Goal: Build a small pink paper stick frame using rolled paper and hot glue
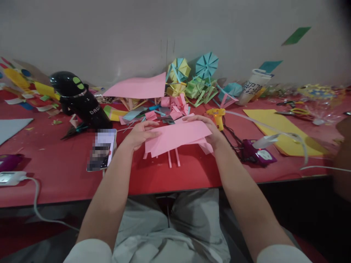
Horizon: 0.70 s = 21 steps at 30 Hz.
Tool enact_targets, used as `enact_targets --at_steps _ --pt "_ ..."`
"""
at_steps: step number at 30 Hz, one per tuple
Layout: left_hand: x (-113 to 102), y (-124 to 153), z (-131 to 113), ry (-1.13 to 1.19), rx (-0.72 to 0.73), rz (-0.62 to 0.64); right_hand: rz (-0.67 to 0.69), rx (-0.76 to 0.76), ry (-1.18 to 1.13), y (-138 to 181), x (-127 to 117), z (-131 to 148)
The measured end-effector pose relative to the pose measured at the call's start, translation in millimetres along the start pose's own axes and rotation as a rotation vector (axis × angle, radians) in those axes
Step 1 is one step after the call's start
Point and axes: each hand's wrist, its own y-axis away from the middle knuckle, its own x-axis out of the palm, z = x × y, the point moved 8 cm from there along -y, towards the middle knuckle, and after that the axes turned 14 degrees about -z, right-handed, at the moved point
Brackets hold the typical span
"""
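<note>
Several pink paper sheets (178,137) are held between my two hands, slightly fanned, above the red table (153,179). My left hand (142,134) grips their left end, fingers over the top sheet. Around the right end and back edge curls my right hand (205,126), its thumb hidden. Below the sheets, narrow pink paper strips (173,158) lie on the table, partly covered. Just behind my hands are crumpled pink paper pieces (179,106). A yellow hot glue gun (218,117) rests close to my right hand.
Left stand a phone (103,149) and a black bottle (85,100). Folded paper parasols (207,65) and a large pink sheet (137,87) are at the back. Right are a purple power socket (259,152), yellow paper (282,133), scissors (297,112) and a white cup (253,87). A cable crosses there.
</note>
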Motion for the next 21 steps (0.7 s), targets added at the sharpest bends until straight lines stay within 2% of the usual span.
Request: enact_targets --at_steps 5,7,12,21 --pt "-12 -10 1 0.045 0.061 -0.160 -0.225 0.076 -0.082 -12 -12 -8" --pt "-15 -13 1 0.097 0.092 -0.223 -0.275 0.112 -0.076 -13 -13 -11" --pt "-16 -14 -2 0.234 0.139 -0.298 -0.205 0.194 -0.105 -7 -2 -18" --pt "-21 -13 -2 0.224 0.102 -0.381 -0.227 0.257 -0.155 -14 -7 -34"
